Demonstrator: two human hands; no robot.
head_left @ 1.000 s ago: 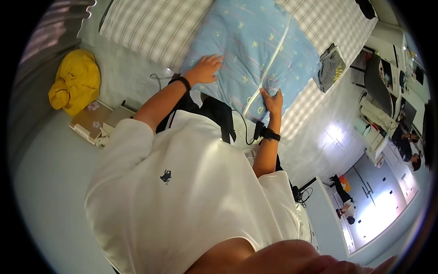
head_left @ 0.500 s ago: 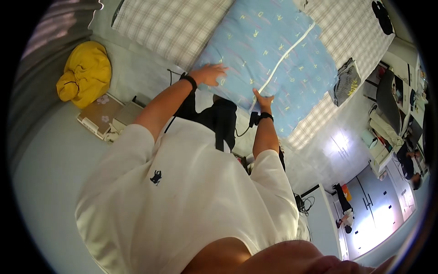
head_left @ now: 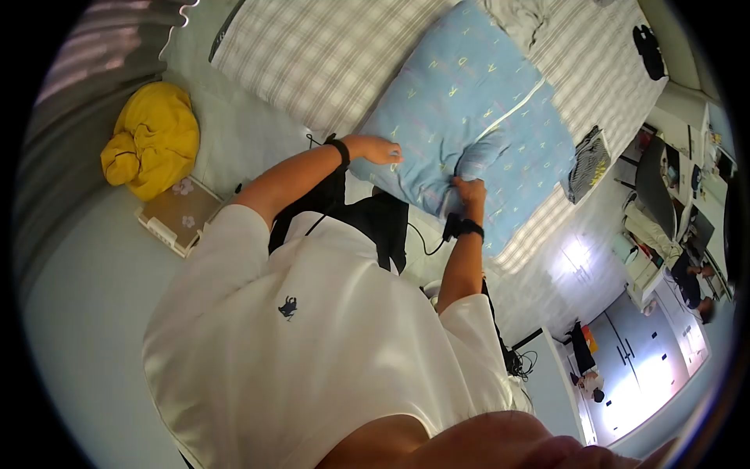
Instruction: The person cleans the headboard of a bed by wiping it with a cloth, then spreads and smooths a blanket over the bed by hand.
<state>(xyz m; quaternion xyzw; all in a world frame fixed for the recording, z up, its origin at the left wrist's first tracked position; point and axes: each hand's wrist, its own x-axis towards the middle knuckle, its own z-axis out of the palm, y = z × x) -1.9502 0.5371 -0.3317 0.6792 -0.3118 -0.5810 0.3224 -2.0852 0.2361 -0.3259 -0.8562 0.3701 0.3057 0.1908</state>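
A blue padded cloth (head_left: 437, 102) with yellow letters and a white strip lies over a plaid bed (head_left: 312, 55). At its near left corner is my left hand (head_left: 377, 150), fingers curled against the cloth, with a black band at the wrist. My right hand (head_left: 470, 190), also banded in black, is closed on a bunched fold near the cloth's front edge. The fold stands up over the white strip and hides part of it.
A yellow bundle (head_left: 160, 137) sits at the left by a small flowered table (head_left: 176, 211). Dark striped fabric (head_left: 586, 166) lies on the bed's right edge. A mirror-like panel (head_left: 641, 352) and desks are at the right, with a person (head_left: 691, 273) by them.
My right hand has closed and raised a fold of the blue cloth. The fingers of my left hand have gone from spread to curled at the cloth's left edge.
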